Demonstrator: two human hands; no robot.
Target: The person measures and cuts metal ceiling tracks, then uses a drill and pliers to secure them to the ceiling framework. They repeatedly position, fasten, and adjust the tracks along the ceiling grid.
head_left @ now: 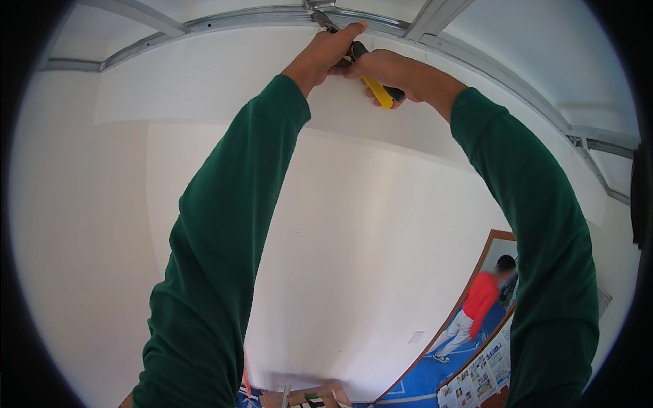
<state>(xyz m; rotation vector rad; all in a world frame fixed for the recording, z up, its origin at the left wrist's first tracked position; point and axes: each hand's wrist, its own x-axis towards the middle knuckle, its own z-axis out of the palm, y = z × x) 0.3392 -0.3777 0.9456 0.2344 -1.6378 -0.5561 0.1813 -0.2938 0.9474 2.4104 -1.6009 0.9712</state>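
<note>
Both my arms, in green sleeves, reach up to a metal ceiling channel (265, 17) at the top of the view. My right hand (391, 68) is closed around the yellow-and-black handles of metal snips (378, 92). My left hand (328, 53) grips the same tool closer to its head, thumb pointing to the right. The metal jaws extend up and left to the channel, beside a small metal bracket (321, 4). Their exact contact with the metal is too small to tell, and my fingers hide the tool's middle.
More metal framing (503, 68) runs along the ceiling at right. A white wall (326, 245) fills the middle. Through a wood-framed doorway (479, 265) at lower right, a person in red (481, 296) stands on blue floor covering (425, 370). A cardboard box (333, 393) sits below.
</note>
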